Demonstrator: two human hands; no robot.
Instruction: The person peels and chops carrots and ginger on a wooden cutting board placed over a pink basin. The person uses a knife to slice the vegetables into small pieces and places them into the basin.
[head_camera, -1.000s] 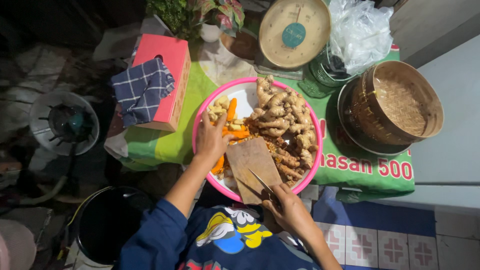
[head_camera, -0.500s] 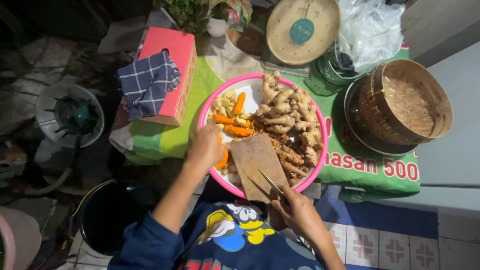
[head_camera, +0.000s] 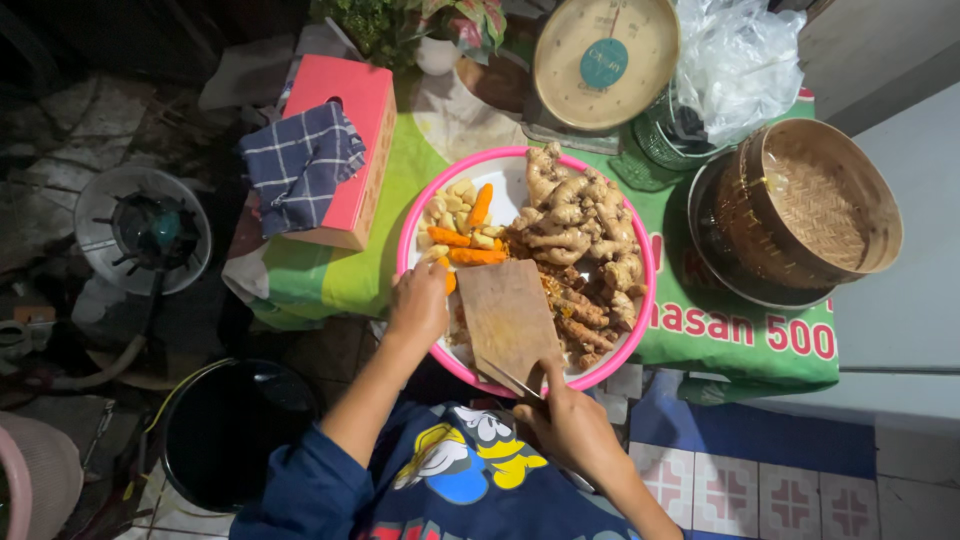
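A pink-rimmed round tray (head_camera: 640, 250) holds ginger roots (head_camera: 580, 215), orange turmeric pieces (head_camera: 470, 245) and a small wooden cutting board (head_camera: 510, 315). My left hand (head_camera: 418, 303) rests at the tray's left edge on an orange piece beside the board. At the near edge of the board, my right hand (head_camera: 570, 420) grips a knife (head_camera: 505, 378) whose blade lies across the board's lower corner. My blue sleeves and printed shirt fill the bottom of the view.
A pink tissue box (head_camera: 350, 165) with a checked cloth (head_camera: 298, 160) stands left of the tray. Behind are a kitchen scale (head_camera: 603, 62) and plastic bags (head_camera: 735, 60). A woven bamboo basket (head_camera: 800, 210) sits right. A black bucket (head_camera: 225, 430) and gas stove (head_camera: 145, 230) lie lower left.
My left hand has drawn back from the tray's middle to its left near edge. The right hand with the knife has slid lower along the board. The camera view has shifted slightly.
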